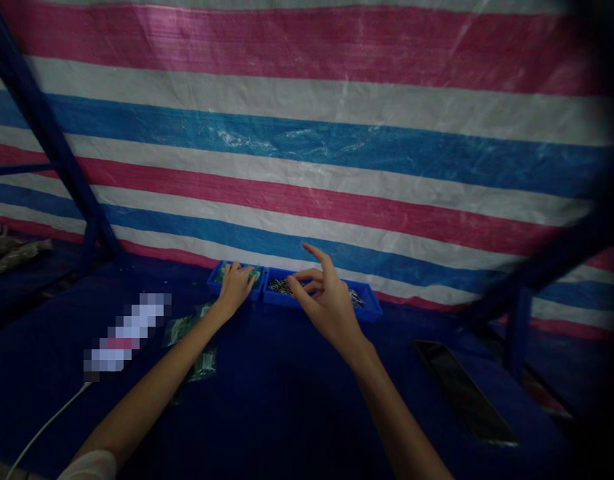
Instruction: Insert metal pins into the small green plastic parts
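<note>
My left hand (235, 288) is over a small blue bin (213, 287), its fingers bent down among green plastic packets (255, 273). Thumb and forefinger look closed on one packet's edge, though the fingertips are partly hidden. My right hand (327, 303) hovers in front of a longer blue bin (371, 308) that holds many thin metal pieces (279, 287), too small to name. Its forefinger points up, the thumb is apart and the other fingers are loosely bent. Nothing shows between them.
Several green packets (205, 363) lie on the dark blue table (267, 400) by my left forearm. A blurred-out device (129, 333) with a white cable (49, 421) is at left. At right lies a black phone (464, 392). A striped tarp (307, 160) hangs behind, between blue frame bars (69, 157).
</note>
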`<state>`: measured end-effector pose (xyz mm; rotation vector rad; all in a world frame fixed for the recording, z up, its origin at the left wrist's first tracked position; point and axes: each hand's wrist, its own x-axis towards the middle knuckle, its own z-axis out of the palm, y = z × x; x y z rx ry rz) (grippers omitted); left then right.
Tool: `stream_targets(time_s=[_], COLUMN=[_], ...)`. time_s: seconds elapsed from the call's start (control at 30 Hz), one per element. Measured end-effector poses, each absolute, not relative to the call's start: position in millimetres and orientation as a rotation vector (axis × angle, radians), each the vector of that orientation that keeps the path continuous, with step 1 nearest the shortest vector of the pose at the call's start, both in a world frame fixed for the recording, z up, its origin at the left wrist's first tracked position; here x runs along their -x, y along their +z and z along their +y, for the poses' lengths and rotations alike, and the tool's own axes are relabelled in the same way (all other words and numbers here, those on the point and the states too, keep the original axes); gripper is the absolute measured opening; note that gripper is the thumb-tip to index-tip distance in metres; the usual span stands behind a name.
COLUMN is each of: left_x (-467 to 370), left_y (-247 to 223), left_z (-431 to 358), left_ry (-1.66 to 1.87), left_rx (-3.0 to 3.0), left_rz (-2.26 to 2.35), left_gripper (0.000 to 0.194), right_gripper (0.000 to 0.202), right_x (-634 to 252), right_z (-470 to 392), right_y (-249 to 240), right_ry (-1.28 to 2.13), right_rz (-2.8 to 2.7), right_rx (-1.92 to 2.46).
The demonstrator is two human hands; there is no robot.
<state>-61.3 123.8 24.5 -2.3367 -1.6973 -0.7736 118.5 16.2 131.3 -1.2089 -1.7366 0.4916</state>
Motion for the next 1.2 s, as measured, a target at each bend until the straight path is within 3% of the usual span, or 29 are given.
stream_targets(time_s=[0.7, 0.87, 1.0, 1.2], left_x=[38.3, 63.9, 106.9, 133.2], left_y=[29.7, 31.3, 7.7, -31.9], left_z=[119.9, 71.5, 20.4, -4.9], left_ry=[-0.786, -0.783, -0.607, -0.354], left_rx=[2.141, 2.059, 2.009, 2.194], left_rz=[-1.798, -1.884, -2.077, -2.146], left_gripper=[0.022, 0.057, 0.071, 0.065], right_gripper=[0.051, 0.046, 0.038, 0.033], right_x=[-152.6, -157.7, -151.0, -138.7], right_z=[6.8, 4.8, 3.0, 1.1], right_y=[153.7, 155.5, 153.9, 148.8], right_ry=[0.476, 0.460, 0.476, 0.471], right_rz=[-1.656, -1.696, -1.771, -1.862], right_rx=[1.079, 1.087, 1.094, 1.107])
